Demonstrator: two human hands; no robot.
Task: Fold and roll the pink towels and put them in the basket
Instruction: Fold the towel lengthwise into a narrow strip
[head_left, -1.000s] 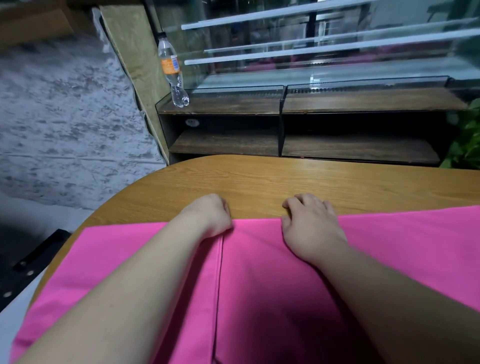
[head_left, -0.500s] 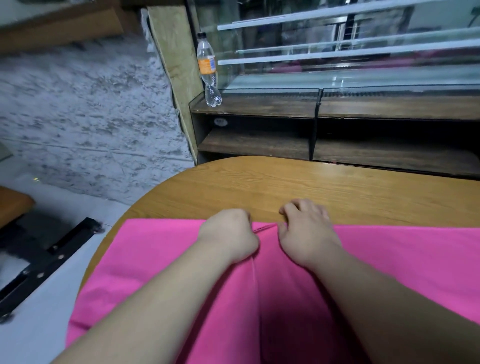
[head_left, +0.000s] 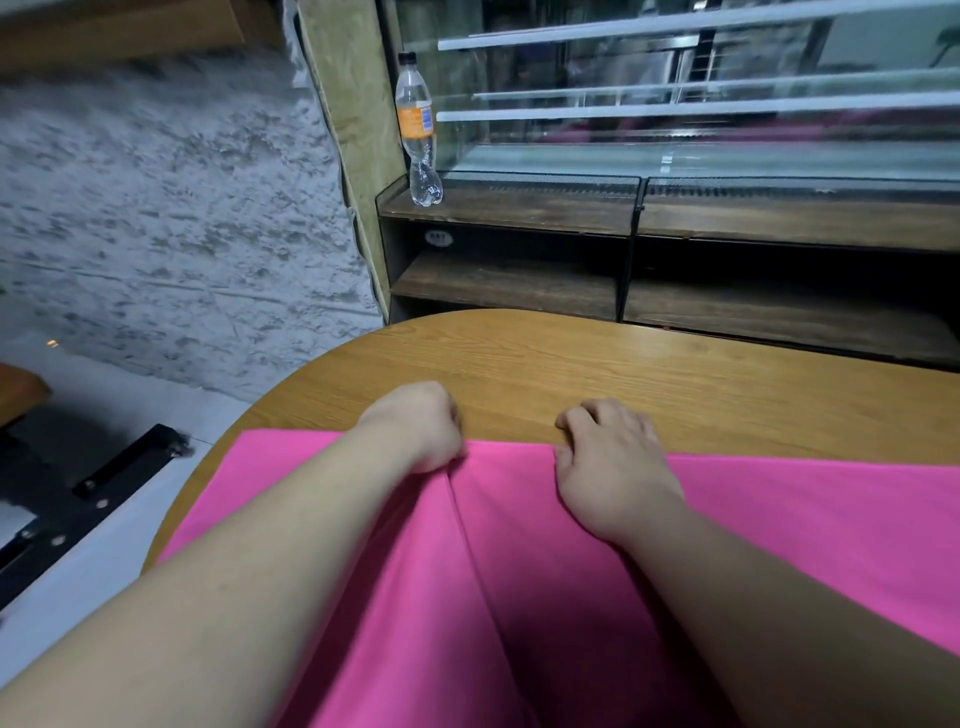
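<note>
Closest to the person, a pink towel (head_left: 779, 530) lies spread flat over the near part of the wooden worktop (head_left: 623, 364), with a raised crease running lengthwise between the forearms. At the towel's far edge the left hand (head_left: 421, 426) is curled into a fist, pinching the cloth at the top of that crease. Just beside it, the right hand (head_left: 613, 457) rests knuckles-up with bent fingers gripping the same edge. Beyond the worktop stands a dark wooden shelf (head_left: 519, 208), a clear bottle (head_left: 418, 130) with an orange label upright on its left end.
</note>
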